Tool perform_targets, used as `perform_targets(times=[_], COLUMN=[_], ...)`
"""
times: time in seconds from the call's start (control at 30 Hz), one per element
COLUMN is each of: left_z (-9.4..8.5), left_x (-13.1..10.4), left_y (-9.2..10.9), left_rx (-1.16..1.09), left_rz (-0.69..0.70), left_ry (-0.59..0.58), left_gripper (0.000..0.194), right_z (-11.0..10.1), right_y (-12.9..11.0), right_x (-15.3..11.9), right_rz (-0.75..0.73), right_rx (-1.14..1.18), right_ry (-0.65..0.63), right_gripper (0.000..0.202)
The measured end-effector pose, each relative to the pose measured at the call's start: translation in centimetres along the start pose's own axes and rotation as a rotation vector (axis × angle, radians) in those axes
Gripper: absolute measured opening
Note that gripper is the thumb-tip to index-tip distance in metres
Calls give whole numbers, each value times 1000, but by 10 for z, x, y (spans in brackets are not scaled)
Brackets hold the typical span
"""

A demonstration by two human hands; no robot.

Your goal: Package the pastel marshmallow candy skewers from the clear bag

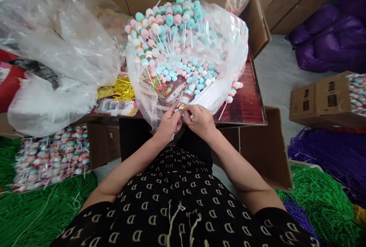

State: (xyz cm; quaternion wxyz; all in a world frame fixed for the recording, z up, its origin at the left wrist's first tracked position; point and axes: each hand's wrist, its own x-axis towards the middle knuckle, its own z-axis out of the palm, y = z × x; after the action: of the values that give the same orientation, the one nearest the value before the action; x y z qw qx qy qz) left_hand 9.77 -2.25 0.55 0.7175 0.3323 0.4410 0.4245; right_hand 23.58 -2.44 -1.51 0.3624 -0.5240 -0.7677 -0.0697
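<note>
Close to my body, at the table's front edge, my left hand (pixel 170 120) is closed around a candy skewer (pixel 178 107) with small coloured pieces at its top. Its white stick shows below the fingers. My right hand (pixel 200 119) pinches at the same skewer from the right; the fingertips hide the exact piece. Just beyond lie loose pastel marshmallows (pixel 197 77), colourful gummy rings (pixel 162 88) and a bundle of white sticks (pixel 210 96), in an opened clear plastic bag (pixel 234 41). Several threaded marshmallow skewers (pixel 171 20) are heaped at the back.
One skewer (pixel 230 94) lies on the dark red table (pixel 248 104). Gold ties (pixel 120 89), labels (pixel 117 107) and large plastic bags (pixel 65 45) are at the left. Cardboard boxes (pixel 317 98), a carton of packed skewers (pixel 51 155) and green strands (pixel 320 197) surround me.
</note>
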Motion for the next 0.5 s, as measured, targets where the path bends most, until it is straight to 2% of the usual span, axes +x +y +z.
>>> perform_targets(times=[0.1,0.23,0.4,0.5], left_z=[4,4,-8,-14], left_x=[0,-2,-2,-1], left_y=[-3,-1,11,14], left_rx=[-66,-82,-244,-268], left_rz=[10,13,-142,-168], left_ry=[68,96,-149,-225], left_gripper=[46,44,30,31], right_z=[3,8,6,1], right_y=[-1,-2,0,1], right_x=[-4,-7,-5,-3], right_rz=[34,114,240,253], right_rx=[-24,3,107,160], right_ry=[-21,-24,-51,-58], right_gripper=[20,17,14,12])
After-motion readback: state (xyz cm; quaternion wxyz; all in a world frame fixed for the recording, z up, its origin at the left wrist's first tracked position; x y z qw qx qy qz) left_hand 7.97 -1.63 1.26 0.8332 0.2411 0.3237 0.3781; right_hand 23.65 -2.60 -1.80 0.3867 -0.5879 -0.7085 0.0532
